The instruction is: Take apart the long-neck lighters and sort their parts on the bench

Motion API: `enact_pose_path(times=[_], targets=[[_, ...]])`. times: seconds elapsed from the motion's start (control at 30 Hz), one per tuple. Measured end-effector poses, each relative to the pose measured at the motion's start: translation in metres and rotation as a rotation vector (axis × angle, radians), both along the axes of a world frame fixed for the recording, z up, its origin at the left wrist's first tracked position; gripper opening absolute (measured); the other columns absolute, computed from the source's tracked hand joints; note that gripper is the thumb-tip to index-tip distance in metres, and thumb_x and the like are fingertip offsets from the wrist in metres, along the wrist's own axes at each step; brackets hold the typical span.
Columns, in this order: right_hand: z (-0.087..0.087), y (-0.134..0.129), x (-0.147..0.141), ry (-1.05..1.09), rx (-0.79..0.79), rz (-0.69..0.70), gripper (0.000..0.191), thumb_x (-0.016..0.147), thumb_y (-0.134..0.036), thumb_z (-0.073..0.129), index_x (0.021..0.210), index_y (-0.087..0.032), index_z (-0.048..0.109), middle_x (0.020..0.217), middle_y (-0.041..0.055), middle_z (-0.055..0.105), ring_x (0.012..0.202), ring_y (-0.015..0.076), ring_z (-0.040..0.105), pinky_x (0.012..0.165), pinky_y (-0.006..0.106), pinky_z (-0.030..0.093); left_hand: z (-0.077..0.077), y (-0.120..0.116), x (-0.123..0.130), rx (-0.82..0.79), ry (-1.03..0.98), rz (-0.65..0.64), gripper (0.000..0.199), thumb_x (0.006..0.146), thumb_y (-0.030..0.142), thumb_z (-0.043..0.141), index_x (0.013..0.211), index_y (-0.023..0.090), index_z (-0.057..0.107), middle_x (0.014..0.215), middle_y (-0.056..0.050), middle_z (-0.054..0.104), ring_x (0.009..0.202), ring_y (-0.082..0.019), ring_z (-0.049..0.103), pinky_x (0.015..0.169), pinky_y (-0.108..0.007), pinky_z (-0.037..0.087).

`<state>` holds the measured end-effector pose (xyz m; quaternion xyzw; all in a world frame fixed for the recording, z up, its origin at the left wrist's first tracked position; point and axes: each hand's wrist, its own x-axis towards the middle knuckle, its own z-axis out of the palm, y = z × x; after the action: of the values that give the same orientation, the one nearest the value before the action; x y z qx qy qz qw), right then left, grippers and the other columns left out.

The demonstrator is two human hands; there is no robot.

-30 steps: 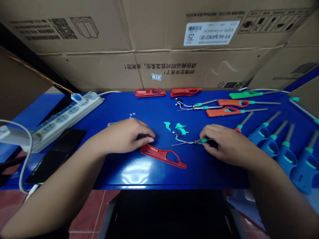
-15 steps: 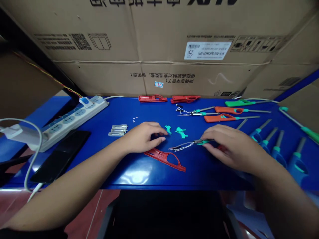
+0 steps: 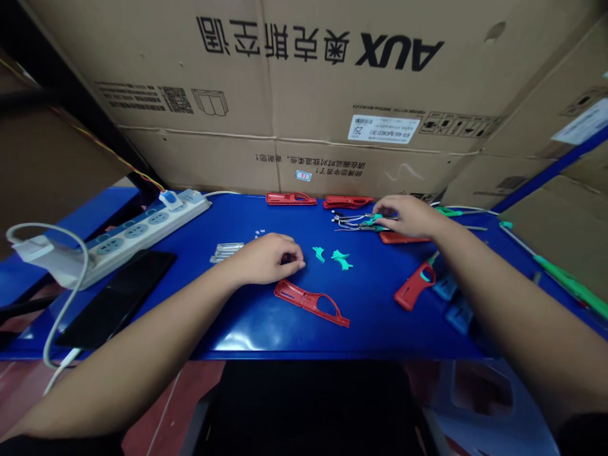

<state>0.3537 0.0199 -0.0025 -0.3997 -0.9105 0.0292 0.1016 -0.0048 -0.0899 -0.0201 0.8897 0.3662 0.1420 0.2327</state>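
- Starting at the left, we have clear tubes [image 3: 227, 251] lying side by side, outside any casing.
- We curl our left hand [image 3: 272, 259] just above the blue table [image 3: 247, 332]; whether its fingertips pinch anything small, we cannot tell.
- Beside it, our red half-shell [image 3: 311, 303] lies open near the front edge: glossy, slim, with an oval loop and moulded ribs, no parts fitted inside.
- Loose green pieces [image 3: 340, 258], small and curved, lie just beyond it, detached.
- Farther right, toward the back, we grasp a wired rod [image 3: 369, 221] by its green collar in our right hand [image 3: 408, 216]; its white leads trail leftward, unhoused.
- Right of the half-shell, our red lighter [image 3: 415, 286] looks whole, its casing closed.
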Motion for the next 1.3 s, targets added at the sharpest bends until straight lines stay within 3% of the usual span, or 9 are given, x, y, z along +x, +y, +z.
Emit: enact_pose_path(times=[0.1, 0.17, 0.33, 0.47, 0.6, 0.67, 0.8, 0.97, 1.3], targets=[[-0.013, 0.011, 0.002, -0.088, -0.043, -0.003, 0.021, 0.081, -0.034, 0.060, 0.095, -0.021, 0.069, 0.094, 0.0089, 0.072, 0.084, 0.0247, 0.065, 0.078, 0.039, 0.051, 0.005, -0.004, -0.003, -0.178, 0.060, -0.211, 0.038, 0.078, 0.047, 0.078, 0.104, 0.021, 0.071, 0.094, -0.003, 0.069, 0.081, -0.017, 0.063, 0.069, -0.025, 0.046], [-0.014, 0.004, -0.001, -0.100, -0.014, 0.029, 0.026, 0.081, -0.034, 0.060, 0.101, -0.020, 0.070, 0.101, 0.0109, 0.072, 0.094, 0.0277, 0.065, 0.086, 0.042, 0.050, 0.005, -0.009, -0.001, -0.182, 0.130, -0.251, 0.053, 0.065, 0.050, 0.087, 0.106, 0.022, 0.069, 0.094, -0.002, 0.067, 0.083, -0.018, 0.061, 0.068, -0.025, 0.044], [0.000, -0.041, -0.014, -0.049, 0.015, 0.086, 0.031, 0.091, -0.036, 0.054, 0.112, -0.019, 0.067, 0.109, 0.0123, 0.070, 0.101, 0.0279, 0.064, 0.091, 0.044, 0.050, 0.003, -0.016, 0.005, -0.126, 0.188, -0.269, 0.031, 0.071, 0.035, 0.084, 0.094, 0.021, 0.068, 0.087, 0.000, 0.066, 0.078, -0.016, 0.059, 0.071, -0.026, 0.042], [0.009, -0.068, -0.002, -0.085, -0.042, 0.078, 0.031, 0.093, -0.038, 0.050, 0.108, -0.018, 0.069, 0.106, 0.0117, 0.071, 0.098, 0.0268, 0.066, 0.087, 0.042, 0.052, 0.020, 0.005, -0.011, -0.057, 0.150, -0.036, 0.032, 0.075, 0.041, 0.077, 0.097, 0.020, 0.069, 0.094, -0.002, 0.068, 0.081, -0.017, 0.062, 0.072, -0.026, 0.044], [0.013, -0.076, 0.036, -0.170, -0.100, 0.105, 0.032, 0.091, -0.029, 0.048, 0.109, -0.020, 0.073, 0.111, 0.0119, 0.072, 0.101, 0.0277, 0.068, 0.090, 0.044, 0.053, 0.035, 0.050, -0.036, 0.128, 0.312, 0.311, 0.042, 0.072, 0.050, 0.073, 0.101, 0.020, 0.069, 0.097, -0.004, 0.070, 0.086, -0.021, 0.063, 0.074, -0.029, 0.045], [0.012, -0.082, 0.055, -0.200, -0.107, 0.081, 0.035, 0.088, -0.028, 0.050, 0.113, -0.021, 0.073, 0.118, 0.0113, 0.071, 0.109, 0.0293, 0.066, 0.095, 0.046, 0.052, 0.034, 0.075, -0.045, 0.161, 0.371, 0.393, 0.044, 0.072, 0.052, 0.072, 0.102, 0.019, 0.069, 0.099, -0.005, 0.070, 0.089, -0.023, 0.064, 0.075, -0.030, 0.045], [0.002, -0.107, 0.075, -0.256, -0.166, 0.058, 0.046, 0.081, -0.028, 0.060, 0.126, -0.024, 0.069, 0.130, 0.0120, 0.067, 0.122, 0.0326, 0.060, 0.101, 0.050, 0.050, 0.022, 0.115, -0.048, 0.213, 0.345, 0.422, 0.042, 0.074, 0.050, 0.070, 0.103, 0.019, 0.069, 0.101, -0.006, 0.070, 0.092, -0.023, 0.064, 0.078, -0.030, 0.046], [-0.012, -0.130, 0.071, -0.308, -0.148, 0.005, 0.053, 0.079, -0.023, 0.061, 0.132, -0.021, 0.066, 0.129, 0.0138, 0.065, 0.117, 0.0315, 0.062, 0.099, 0.048, 0.050, 0.003, 0.148, -0.039, 0.229, 0.335, 0.440, 0.035, 0.075, 0.045, 0.071, 0.098, 0.019, 0.072, 0.091, -0.006, 0.071, 0.084, -0.022, 0.064, 0.073, -0.030, 0.046], [-0.025, -0.133, 0.033, -0.150, -0.019, 0.050, 0.037, 0.097, -0.028, 0.050, 0.129, -0.017, 0.066, 0.122, 0.0138, 0.067, 0.109, 0.0287, 0.060, 0.094, 0.047, 0.051, -0.006, 0.158, -0.031, 0.304, 0.320, 0.453, 0.034, 0.078, 0.046, 0.068, 0.100, 0.021, 0.072, 0.096, -0.007, 0.072, 0.086, -0.022, 0.064, 0.073, -0.031, 0.046]])
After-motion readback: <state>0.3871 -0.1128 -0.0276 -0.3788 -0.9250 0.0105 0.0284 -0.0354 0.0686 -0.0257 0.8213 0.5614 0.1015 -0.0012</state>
